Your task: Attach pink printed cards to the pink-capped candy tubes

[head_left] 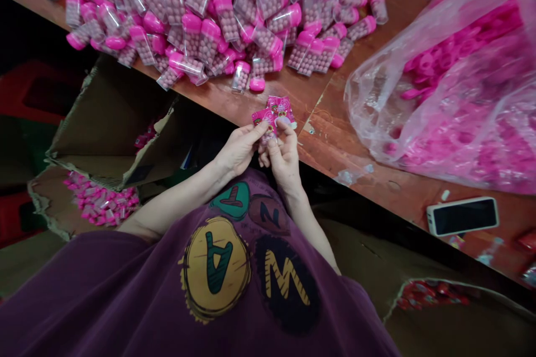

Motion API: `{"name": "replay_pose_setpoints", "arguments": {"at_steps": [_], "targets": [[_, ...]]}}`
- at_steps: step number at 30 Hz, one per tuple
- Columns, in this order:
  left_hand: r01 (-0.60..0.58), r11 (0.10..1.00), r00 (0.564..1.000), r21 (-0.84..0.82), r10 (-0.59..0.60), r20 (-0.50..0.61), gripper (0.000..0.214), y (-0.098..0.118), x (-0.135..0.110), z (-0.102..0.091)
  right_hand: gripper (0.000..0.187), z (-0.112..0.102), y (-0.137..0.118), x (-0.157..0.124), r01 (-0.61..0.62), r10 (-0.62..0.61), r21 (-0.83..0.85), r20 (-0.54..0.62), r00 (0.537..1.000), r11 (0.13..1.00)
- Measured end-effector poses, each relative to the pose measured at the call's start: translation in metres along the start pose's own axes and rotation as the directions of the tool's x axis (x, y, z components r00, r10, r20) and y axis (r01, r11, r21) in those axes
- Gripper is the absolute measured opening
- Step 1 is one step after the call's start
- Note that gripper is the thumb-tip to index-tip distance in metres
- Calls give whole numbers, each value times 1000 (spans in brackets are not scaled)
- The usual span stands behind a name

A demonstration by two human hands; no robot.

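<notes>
Close to my body, at the table's edge, both hands hold a pink printed wrapper (274, 107) with small coloured pictures on it. My left hand (239, 150) pinches its left side between thumb and fingers. On the other side, my right hand (285, 157) is closed on its lower right part, thumb in front. A pale round patch shows by the right fingertips; whether a jar is inside the wrapper I cannot tell. Just beyond the hands lies a big heap of small clear jars (209, 39) with pink caps, filled with pale pink balls.
A clear plastic bag (377, 106) of pink plastic pieces (460, 56) sits on the wooden table (335, 139) at right. Nearer lies a phone (463, 216). Below left, a torn cardboard box (113, 117) stands near many pink wrapped pieces (103, 201); red pieces (431, 294) lie in a box at lower right.
</notes>
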State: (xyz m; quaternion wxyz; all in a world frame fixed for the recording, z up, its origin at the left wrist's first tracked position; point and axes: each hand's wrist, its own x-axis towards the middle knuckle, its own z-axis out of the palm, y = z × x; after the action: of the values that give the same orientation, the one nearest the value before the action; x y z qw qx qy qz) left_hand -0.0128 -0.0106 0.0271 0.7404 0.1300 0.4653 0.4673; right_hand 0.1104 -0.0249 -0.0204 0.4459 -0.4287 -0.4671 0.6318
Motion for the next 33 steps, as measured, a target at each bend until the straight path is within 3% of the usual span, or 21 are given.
{"name": "replay_pose_setpoints", "arguments": {"at_steps": [6,8,10,12,13,15,17,19,21,22,25,27,30,33], "targets": [[-30,1000,999,-7,30,30,46,-4,1,-10,55,14,13,5,22,-23,61,18,1000,998],[-64,998,998,-19,64,-19,43,2,0,-20,53,20,12,9,29,-32,33,74,997,999],[-143,989,981,-41,137,-135,36,17,-4,-40,52,25,4,16,69,-48,-107,194,980,992],[-244,967,934,-67,216,-284,30,39,-12,-74,46,24,-9,28,169,-76,-295,300,951,941],[-304,949,885,-78,252,-392,31,51,-17,-95,40,21,-17,35,222,-101,-378,316,943,899],[-378,923,733,-74,249,-633,54,72,-27,-137,28,12,-32,56,292,-182,-501,257,949,815],[-355,933,606,-58,182,-775,54,82,-34,-168,24,2,-44,81,298,-266,-592,142,953,749],[-363,931,563,-48,178,-807,39,80,-33,-177,24,-5,-53,107,259,-300,-683,62,952,683],[-373,926,615,-55,202,-763,18,68,-23,-160,25,-3,-57,127,203,-283,-781,35,958,590],[-355,932,671,-65,206,-712,5,61,-15,-144,26,1,-58,134,186,-261,-824,48,964,536],[-314,949,822,-40,250,-512,22,42,7,-89,29,24,-55,145,198,-186,-916,140,973,348],[-297,954,875,-37,257,-412,27,38,19,-59,32,43,-51,145,214,-137,-952,187,973,219],[-274,961,895,-28,244,-374,20,40,26,-42,44,64,-44,138,212,-70,-974,206,976,85],[-313,949,850,27,293,-438,15,39,25,-51,50,68,-38,116,230,-26,-972,229,973,37]]}}
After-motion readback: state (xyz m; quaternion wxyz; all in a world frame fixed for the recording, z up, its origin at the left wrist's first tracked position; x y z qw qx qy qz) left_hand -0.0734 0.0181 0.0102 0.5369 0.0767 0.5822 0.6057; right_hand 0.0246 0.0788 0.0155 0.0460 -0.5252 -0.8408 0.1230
